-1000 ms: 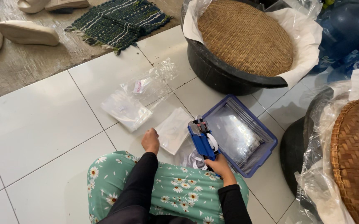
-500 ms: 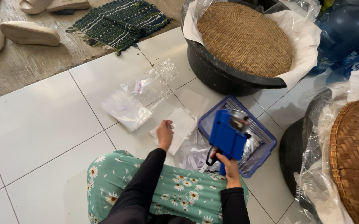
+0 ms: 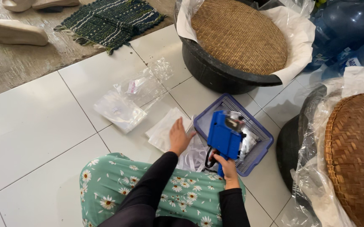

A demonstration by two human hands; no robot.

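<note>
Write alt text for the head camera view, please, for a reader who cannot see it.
A seated person's right hand holds a blue handheld labelling tool above a blue plastic basket, while the left hand rests on flat clear plastic bags on a white tiled floor. Two black tubs covered with woven lids stand nearby.

Clear plastic bags (image 3: 121,110) lie crumpled on the white tiles, one (image 3: 142,86) showing a small pinkish label; a flat stack of white pouches (image 3: 163,130) sits just beside the blue basket (image 3: 257,126), the left hand (image 3: 179,138) resting on it; more clear bags (image 3: 194,155) bunch between knee and basket; a shiny packet (image 3: 245,145) lies inside the basket.
</note>
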